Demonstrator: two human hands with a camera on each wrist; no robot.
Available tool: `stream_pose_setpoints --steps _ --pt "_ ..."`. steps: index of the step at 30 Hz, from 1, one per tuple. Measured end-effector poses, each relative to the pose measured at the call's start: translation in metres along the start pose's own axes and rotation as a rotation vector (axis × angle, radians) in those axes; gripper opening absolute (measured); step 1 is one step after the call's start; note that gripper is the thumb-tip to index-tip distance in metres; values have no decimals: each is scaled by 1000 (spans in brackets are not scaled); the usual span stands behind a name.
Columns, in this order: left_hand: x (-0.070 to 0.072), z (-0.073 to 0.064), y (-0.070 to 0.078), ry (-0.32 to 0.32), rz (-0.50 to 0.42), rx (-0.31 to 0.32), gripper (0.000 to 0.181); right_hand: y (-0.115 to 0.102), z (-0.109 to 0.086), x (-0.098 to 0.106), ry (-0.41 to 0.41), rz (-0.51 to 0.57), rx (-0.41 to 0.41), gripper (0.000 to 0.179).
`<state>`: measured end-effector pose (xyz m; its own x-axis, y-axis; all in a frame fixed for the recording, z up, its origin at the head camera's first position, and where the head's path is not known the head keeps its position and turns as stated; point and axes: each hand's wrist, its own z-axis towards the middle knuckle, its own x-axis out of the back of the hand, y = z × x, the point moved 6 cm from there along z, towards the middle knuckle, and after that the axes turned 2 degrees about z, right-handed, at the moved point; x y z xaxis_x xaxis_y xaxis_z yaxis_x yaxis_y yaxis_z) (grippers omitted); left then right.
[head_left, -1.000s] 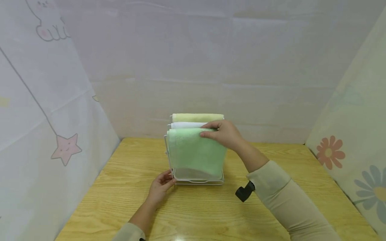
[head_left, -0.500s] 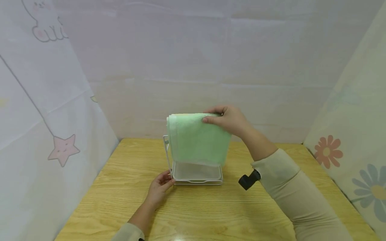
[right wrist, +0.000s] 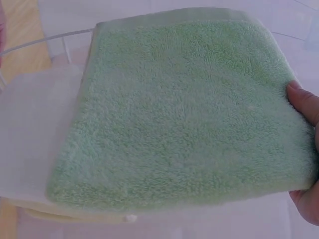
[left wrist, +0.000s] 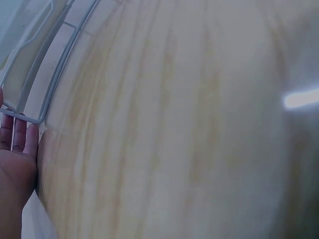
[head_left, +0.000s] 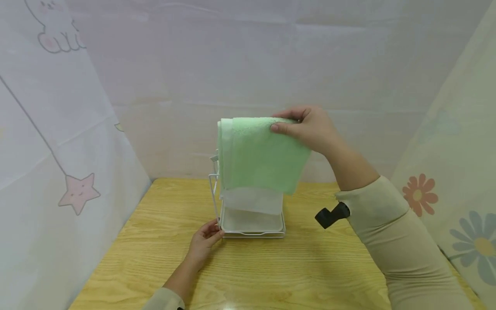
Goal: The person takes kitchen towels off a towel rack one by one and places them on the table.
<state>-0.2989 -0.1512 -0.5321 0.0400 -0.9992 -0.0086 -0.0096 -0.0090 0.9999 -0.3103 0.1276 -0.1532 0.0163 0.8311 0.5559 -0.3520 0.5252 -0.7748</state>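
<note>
My right hand (head_left: 315, 129) pinches the top edge of a folded green towel (head_left: 263, 155), thumb in front and fingers behind. The towel hangs in the air above a white wire rack (head_left: 253, 234). In the right wrist view its terry surface (right wrist: 184, 109) fills the middle, with a thumb on its edge. Behind and below it hangs a white cloth (head_left: 252, 200). My left hand (head_left: 203, 245) grips the rack's front left corner near the table. In the left wrist view, fingers (left wrist: 19, 132) lie around the rack's wire corner.
The rack stands on a wooden table (head_left: 155, 241). Printed cloth walls enclose the back and sides, with a pink star (head_left: 79, 193) at the left. A yellowish cloth edge (right wrist: 65, 214) shows under the white cloth in the right wrist view.
My right hand has lifted the green towel up off the rack's front, most recently up and to the right, baring the tray base and white cloth. My left hand stays at the corner.
</note>
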Motion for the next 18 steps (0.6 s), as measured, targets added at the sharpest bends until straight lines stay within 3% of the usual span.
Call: stream_pose_setpoints --steps 9,18 --pt "-2 -1 1 -2 -19 -18 52 -13 -7 32 69 40 45 26" --pt "0 1 0 -1 -6 -7 51 -7 -23 72 148 68 61 14"
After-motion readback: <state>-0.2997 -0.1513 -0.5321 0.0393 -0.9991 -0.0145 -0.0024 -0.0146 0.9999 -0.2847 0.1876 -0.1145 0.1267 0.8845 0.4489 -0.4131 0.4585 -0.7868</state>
